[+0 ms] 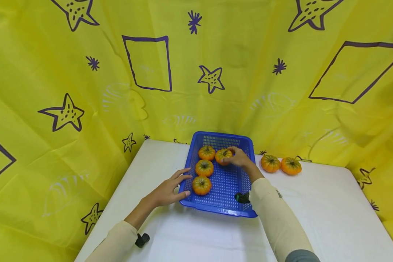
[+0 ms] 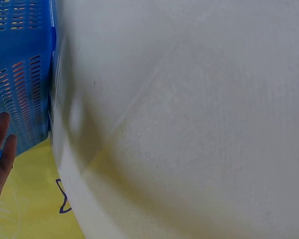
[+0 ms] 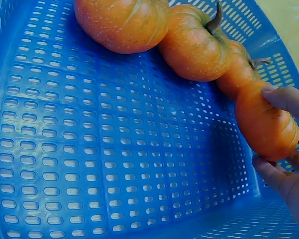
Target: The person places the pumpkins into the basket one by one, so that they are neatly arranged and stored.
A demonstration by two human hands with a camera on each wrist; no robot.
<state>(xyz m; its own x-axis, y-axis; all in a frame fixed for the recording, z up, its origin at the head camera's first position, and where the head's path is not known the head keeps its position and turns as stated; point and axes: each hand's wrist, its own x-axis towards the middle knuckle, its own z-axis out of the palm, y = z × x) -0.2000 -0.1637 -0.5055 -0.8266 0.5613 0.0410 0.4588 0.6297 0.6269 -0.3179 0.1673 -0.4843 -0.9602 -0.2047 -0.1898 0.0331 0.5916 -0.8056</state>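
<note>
A blue plastic basket (image 1: 216, 210) with slotted walls stands on the white table. My right hand (image 1: 239, 158) reaches into its far part and grips a small orange pumpkin (image 1: 222, 155), thumb and fingers curled round its sides in the right wrist view. Three more pumpkins line the basket's left side: a far one (image 1: 207, 153), a middle one (image 1: 204, 168) and a near one (image 1: 202, 185). My left hand (image 1: 169, 190) is at the basket's left rim, fingers spread and fairly straight; in the left wrist view its fingertips (image 2: 9, 149) lie by the slotted wall.
Two more pumpkins sit on the table right of the basket, one (image 1: 270, 163) beside the other (image 1: 291, 166). A yellow patterned curtain (image 1: 183, 105) hangs behind and along the sides of the white table (image 1: 321, 203).
</note>
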